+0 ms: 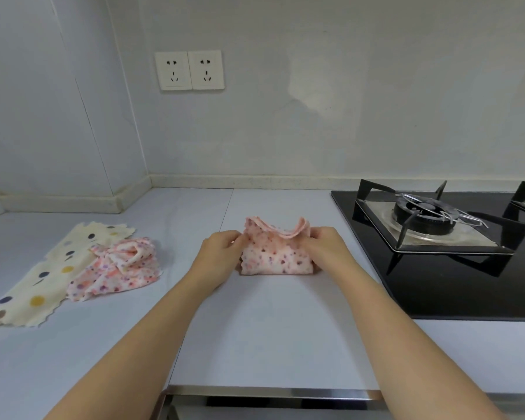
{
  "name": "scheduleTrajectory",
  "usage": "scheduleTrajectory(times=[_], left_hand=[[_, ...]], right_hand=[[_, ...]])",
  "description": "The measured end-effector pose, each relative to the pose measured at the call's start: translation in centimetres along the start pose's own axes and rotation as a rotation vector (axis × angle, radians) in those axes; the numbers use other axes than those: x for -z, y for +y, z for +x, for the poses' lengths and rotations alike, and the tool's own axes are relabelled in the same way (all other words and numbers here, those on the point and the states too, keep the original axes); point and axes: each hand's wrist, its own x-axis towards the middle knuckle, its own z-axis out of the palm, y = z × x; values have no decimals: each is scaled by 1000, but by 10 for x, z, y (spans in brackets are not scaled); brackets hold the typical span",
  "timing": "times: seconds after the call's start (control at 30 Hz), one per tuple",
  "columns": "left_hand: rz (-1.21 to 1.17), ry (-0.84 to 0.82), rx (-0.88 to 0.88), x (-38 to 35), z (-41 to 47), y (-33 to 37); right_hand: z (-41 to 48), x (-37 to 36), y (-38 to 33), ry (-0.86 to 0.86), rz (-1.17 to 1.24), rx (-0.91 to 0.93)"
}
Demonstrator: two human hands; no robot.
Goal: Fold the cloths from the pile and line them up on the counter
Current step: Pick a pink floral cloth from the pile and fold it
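While a pale counter (270,328) ran wide to the left of the black gas hob (455,286), a person folded cloths from a small pile. Farthest left of the hob lay a cream spotted cloth (43,277), spread flat, with a crumpled floral cloth (122,268) resting partly on its hob-side edge; neither looked folded yet. Just left of the hob, a pink floral cloth (275,257) sat half-folded on the counter, its long axis running toward the hob and its far edge standing up in a loose curl. The left hand (222,253) pinched the end away from the hob and the right hand (325,250) the end nearest it, so the cloth lay squarely between two equally close grips, its raised edge seemingly ready to be turned over.
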Motion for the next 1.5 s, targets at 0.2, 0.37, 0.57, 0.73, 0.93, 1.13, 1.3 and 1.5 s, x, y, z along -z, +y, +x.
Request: scheduleTrajectory(times=[0.2, 0.37, 0.57, 0.73, 0.93, 1.13, 1.3, 1.5], left_hand=[[298, 72, 174, -19, 14, 13], [616, 137, 175, -28, 12, 17], [869, 250, 25, -35, 2, 18], [866, 114, -392, -48, -1, 14], [791, -299, -261, -42, 1, 3], [650, -110, -682, -26, 0, 9], [705, -50, -546, -23, -3, -5], [774, 40, -468, -29, -2, 4]], right_hand=[[2, -17, -6, 141, -509, -13], [4, -23, -9, 193, -682, 5], [4, -19, -6, 197, -739, -31], [8, -16, -3, 206, -632, -38], [9, 5, 3, 183, -546, -106], [11, 6, 5, 158, -352, 168], [12, -4, 13, -155, -378, 299], [17, -5, 12, -59, -629, 268]])
